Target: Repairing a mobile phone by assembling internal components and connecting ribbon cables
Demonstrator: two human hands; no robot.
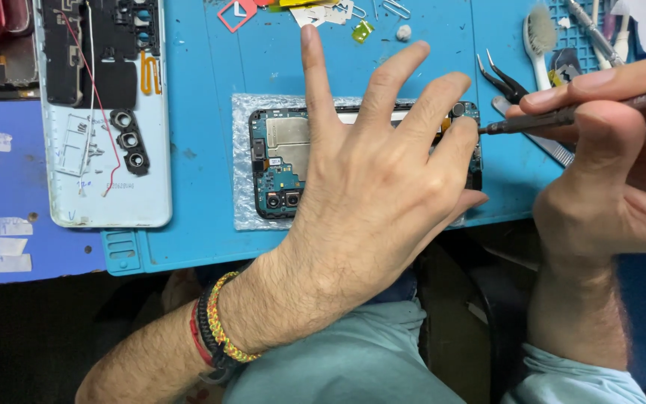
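Blue mat (203,90) on the desk carries an opened phone (282,161); the left hand (371,187) lies spread flat over it, gripping nothing, while the right hand (614,157) pinches a screwdriver (562,116), tip at the phone's edge beside the left fingertips

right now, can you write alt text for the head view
A left hand lies spread over an opened phone on a blue mat, while the right hand holds a screwdriver to its edge. A removed back cover lies left.

blue work mat (203,224), opened phone (282,161), back cover (106,112)
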